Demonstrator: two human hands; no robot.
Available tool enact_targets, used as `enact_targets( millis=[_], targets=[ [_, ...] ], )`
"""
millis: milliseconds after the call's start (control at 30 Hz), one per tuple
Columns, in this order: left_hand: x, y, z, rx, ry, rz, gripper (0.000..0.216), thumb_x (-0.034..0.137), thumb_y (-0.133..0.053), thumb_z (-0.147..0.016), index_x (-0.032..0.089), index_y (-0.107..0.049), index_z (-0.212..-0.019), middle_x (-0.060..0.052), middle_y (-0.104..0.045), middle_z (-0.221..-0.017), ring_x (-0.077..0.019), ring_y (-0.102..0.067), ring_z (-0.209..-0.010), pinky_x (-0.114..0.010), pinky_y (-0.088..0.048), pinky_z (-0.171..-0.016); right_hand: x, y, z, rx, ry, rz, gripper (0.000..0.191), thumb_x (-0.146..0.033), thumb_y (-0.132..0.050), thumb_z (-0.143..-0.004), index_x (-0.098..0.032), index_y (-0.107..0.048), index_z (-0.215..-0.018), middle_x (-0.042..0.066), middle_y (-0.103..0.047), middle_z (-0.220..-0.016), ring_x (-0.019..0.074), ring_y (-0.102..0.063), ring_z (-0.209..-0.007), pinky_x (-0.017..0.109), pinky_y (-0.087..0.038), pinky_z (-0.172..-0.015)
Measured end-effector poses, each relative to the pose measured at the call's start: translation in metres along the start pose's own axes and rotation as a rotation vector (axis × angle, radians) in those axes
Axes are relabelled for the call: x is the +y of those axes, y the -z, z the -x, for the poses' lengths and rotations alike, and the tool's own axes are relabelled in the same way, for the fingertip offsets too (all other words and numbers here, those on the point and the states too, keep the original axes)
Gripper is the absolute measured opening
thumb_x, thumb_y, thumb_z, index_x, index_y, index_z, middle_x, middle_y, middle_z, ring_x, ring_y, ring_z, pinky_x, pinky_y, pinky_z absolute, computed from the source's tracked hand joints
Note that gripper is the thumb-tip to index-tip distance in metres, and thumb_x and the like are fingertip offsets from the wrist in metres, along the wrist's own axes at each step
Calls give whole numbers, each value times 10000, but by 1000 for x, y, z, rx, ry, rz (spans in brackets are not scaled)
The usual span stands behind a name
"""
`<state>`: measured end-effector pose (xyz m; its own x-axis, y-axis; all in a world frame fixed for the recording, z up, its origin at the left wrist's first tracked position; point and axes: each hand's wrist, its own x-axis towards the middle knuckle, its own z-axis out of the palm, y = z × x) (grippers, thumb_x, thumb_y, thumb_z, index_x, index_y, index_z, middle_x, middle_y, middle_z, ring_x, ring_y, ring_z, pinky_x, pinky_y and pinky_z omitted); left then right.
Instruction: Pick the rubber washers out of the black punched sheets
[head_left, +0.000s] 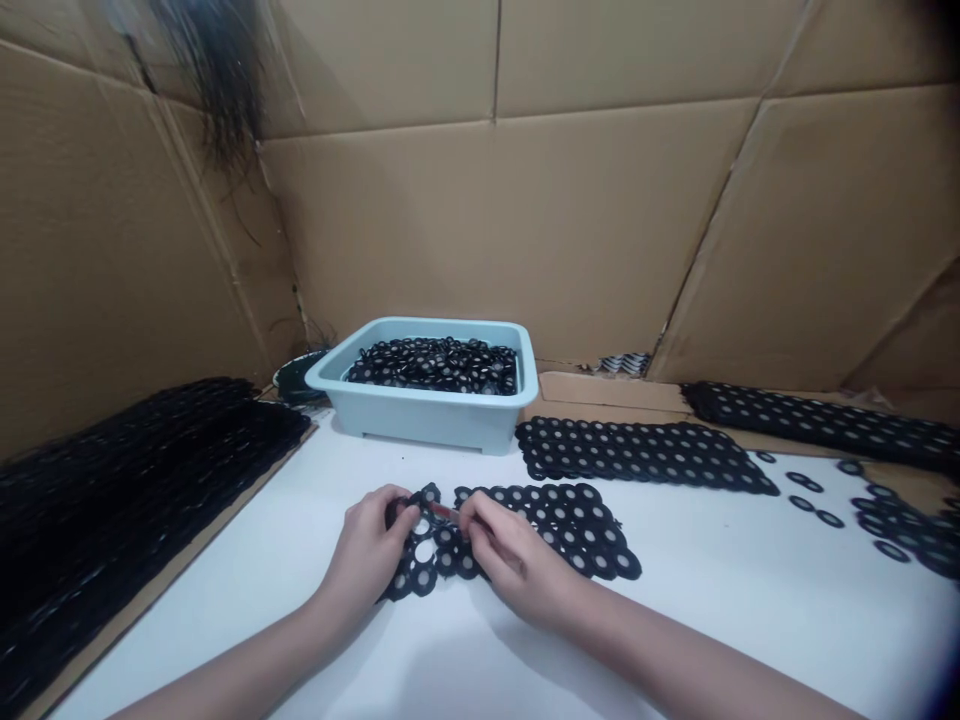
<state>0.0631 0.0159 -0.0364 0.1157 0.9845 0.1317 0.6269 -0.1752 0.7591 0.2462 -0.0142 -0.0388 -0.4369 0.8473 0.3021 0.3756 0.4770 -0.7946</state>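
Observation:
A black sheet of joined rings with pale round centres lies on the white table in front of me. My left hand curls over the sheet's left end, fingers closed on it. My right hand rests on the sheet's middle and pinches a thin reddish tool whose tip points at the rings between the two hands. Some centres near the left end look punched out and show white table.
A light blue tub full of loose black rings stands behind the sheet. More ring sheets lie at right and far right. A tall black stack fills the left. Loose rings scatter at right. Cardboard walls surround the table.

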Motion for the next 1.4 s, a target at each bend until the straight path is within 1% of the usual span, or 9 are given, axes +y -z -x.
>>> enact_targets(
  millis=[233,367,467,567,667,800,967,1200,1400],
  targets=[
    [9,-1,12,-80,48,129,199,313,-414,-761,169,-551,-759,-34,-624,-767,-194,-552,-757,-287,-393,-693,-3,-4,-3,7,-22,-1,134,-177,-276,-855,-202,-405,-829,11,-457,-790,118,-418,-696,246,-329,-619],
    [10,-1,13,-33,34,45,252,406,-435,-743,173,-528,-717,-22,-591,-692,-186,-533,-695,-280,-388,-647,-4,-1,-3,5,32,-40,135,-200,-311,-849,-198,-446,-838,11,-464,-773,117,-416,-682,244,-326,-610],
    [8,2,9,-6,7,-35,281,447,-455,-722,175,-510,-680,-9,-566,-652,-171,-515,-656,-267,-374,-616,-2,2,-2,5,-27,-182,139,-244,-340,-848,-191,-464,-814,-10,-453,-688,100,-394,-594,232,-313,-555],
    [6,5,7,8,-7,-92,263,424,-429,-741,178,-488,-670,0,-544,-634,-159,-499,-628,-257,-363,-588,2,4,-3,97,-123,-385,182,-272,-343,-849,-180,-456,-740,-11,-468,-668,99,-428,-593,241,-338,-583],
    [6,6,5,-15,-44,-129,225,377,-401,-757,181,-501,-708,-4,-550,-661,-161,-506,-639,-263,-367,-600,4,4,-4,166,-171,-484,217,-295,-351,-847,-175,-445,-692,-6,-484,-657,105,-455,-609,258,-358,-620],
    [3,7,3,-43,-46,-109,179,287,-385,-747,185,-524,-795,-13,-583,-744,-170,-537,-706,-281,-390,-662,4,4,-4,178,-184,-460,234,-327,-379,-835,-175,-450,-672,-10,-481,-623,106,-448,-591,260,-360,-616],
    [-2,7,0,-60,-99,-118,270,205,-336,-740,211,-566,-881,-25,-608,-907,-199,-527,-875,-324,-381,-788,4,5,-3,206,-203,-466,240,-344,-391,-827,-180,-442,-660,-19,-454,-583,114,-464,-597,259,-366,-608],
    [-7,4,-3,-60,-177,-188,327,156,-316,-744,237,-575,-926,-16,-596,-966,-201,-490,-946,-355,-338,-850,4,4,-4,206,-190,-485,236,-338,-386,-834,-178,-431,-667,-18,-465,-624,99,-450,-583,255,-368,-608],
    [-3,3,-2,-54,-157,-210,268,253,-339,-781,238,-575,-905,-17,-604,-947,-209,-494,-937,-361,-331,-839,3,4,-2,118,-200,-429,217,-350,-379,-839,-183,-433,-713,-14,-465,-671,103,-453,-630,253,-371,-627]
  ],
)
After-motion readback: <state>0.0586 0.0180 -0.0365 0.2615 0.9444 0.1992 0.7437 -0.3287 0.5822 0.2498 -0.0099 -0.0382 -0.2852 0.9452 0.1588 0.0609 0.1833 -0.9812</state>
